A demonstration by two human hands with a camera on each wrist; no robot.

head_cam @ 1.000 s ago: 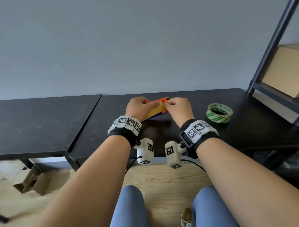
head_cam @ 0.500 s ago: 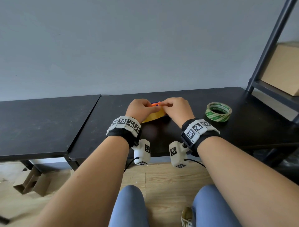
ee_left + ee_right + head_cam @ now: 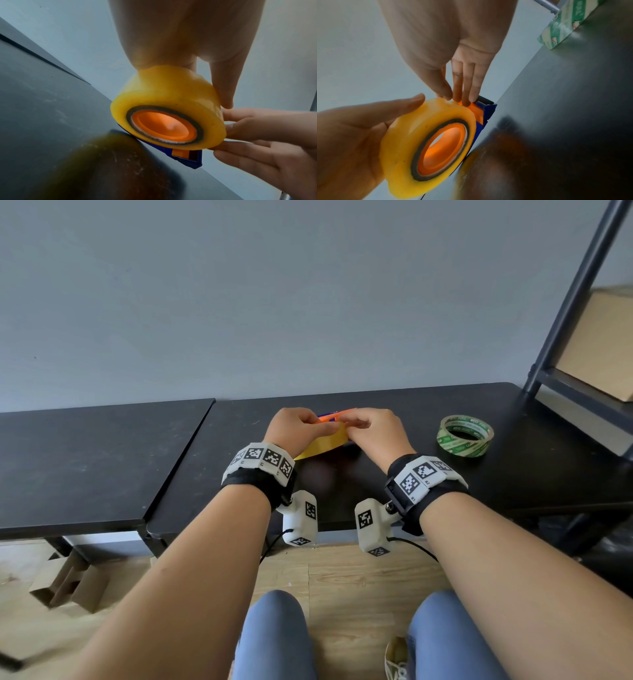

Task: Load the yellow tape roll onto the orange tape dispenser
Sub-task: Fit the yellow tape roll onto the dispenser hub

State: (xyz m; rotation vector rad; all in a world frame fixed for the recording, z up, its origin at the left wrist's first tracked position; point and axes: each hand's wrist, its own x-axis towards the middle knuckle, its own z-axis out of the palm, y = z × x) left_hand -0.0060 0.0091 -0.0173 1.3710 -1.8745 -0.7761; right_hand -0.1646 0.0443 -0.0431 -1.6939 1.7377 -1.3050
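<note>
The yellow tape roll point(image 3: 164, 106) is being held by the left hand point(image 3: 294, 429) at the middle of the head view, lower than 1 second ago, near the table point(image 3: 394, 405). It is sitting on the orange tape dispenser point(image 3: 163, 127) hub. The tape end is being pinched by the right hand point(image 3: 370, 433), so threading probably comes next.

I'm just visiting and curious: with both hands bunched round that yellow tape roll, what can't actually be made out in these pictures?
- Head view: left hand and right hand cover most of the yellow tape roll and orange-and-blue plastic tape dispenser.
- Left wrist view: the roll hides the dispenser's body; only its orange hub and blue edge show.
- Right wrist view: the green printed tape roll is cut off by the frame's edge.
- Both wrist views: the near black tabletop is a blur.
</note>
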